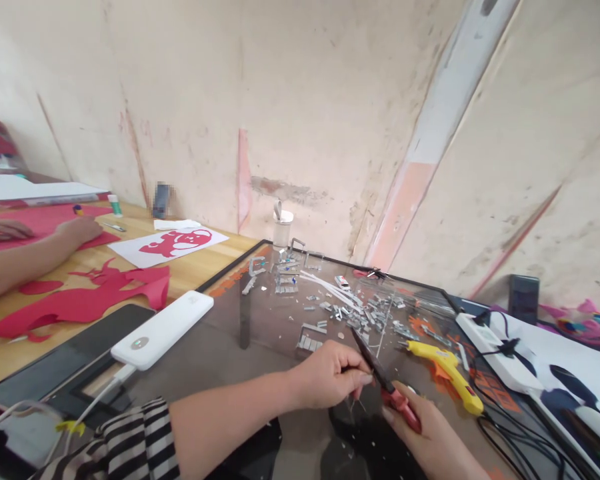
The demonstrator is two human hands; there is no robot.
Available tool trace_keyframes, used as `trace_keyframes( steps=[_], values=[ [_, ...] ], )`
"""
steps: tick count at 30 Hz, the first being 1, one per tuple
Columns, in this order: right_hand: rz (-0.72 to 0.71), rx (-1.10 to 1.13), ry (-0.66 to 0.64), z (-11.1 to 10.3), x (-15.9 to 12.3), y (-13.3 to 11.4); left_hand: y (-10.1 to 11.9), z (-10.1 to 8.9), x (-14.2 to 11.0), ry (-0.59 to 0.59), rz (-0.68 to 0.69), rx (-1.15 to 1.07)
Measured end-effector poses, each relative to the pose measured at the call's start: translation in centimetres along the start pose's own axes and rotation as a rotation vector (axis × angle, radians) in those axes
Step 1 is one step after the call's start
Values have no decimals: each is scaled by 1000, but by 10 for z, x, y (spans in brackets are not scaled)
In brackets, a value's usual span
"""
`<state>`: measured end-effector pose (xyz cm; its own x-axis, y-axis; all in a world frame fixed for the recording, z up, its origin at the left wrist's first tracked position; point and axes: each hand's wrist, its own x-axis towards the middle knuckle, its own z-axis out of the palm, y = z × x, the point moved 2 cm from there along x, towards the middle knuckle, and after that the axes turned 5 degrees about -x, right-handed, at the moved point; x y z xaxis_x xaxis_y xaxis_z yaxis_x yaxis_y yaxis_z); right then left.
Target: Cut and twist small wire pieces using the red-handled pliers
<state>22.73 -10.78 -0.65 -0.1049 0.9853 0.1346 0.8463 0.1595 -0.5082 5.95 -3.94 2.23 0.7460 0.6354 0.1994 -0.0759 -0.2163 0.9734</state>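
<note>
My left hand [330,375] is curled in a pinch over the dark glass work mat [260,347], its fingertips touching the black blades of a pair of red-handled cutters [387,387]. What the pinch holds is too small to make out. My right hand [425,433] is wrapped round the cutters' red handles. The blades point up and away toward a scatter of several small silvery cut pieces [355,310] in the middle of the mat.
A yellow glue gun [447,370] and a white power strip [500,357] with black cords lie to the right. A white power bank [163,329] lies on the left. Another person's hands [77,230] rest on red paper cutouts [87,297]. A clear jar [282,229] stands by the wall.
</note>
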Motion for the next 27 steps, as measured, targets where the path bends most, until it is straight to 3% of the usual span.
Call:
trace_keyframes(
  steps=[3,6,9,15,19,24,27],
  values=[
    [19,-47,29,1,0,6,-3,9,1,57,-93,-95],
    [57,-201,147,4,1,13,-11,21,5,149,-204,-284],
    [74,-239,195,5,2,13,-15,20,6,152,-183,-304],
    [-25,-11,42,4,2,4,-8,-1,3,27,22,55],
    [11,-91,64,9,2,12,-12,10,3,91,-56,-46],
    [73,-217,248,9,2,13,-17,21,5,138,-115,-183],
    [37,-92,98,6,2,6,-10,8,4,67,-54,-57]
  ],
)
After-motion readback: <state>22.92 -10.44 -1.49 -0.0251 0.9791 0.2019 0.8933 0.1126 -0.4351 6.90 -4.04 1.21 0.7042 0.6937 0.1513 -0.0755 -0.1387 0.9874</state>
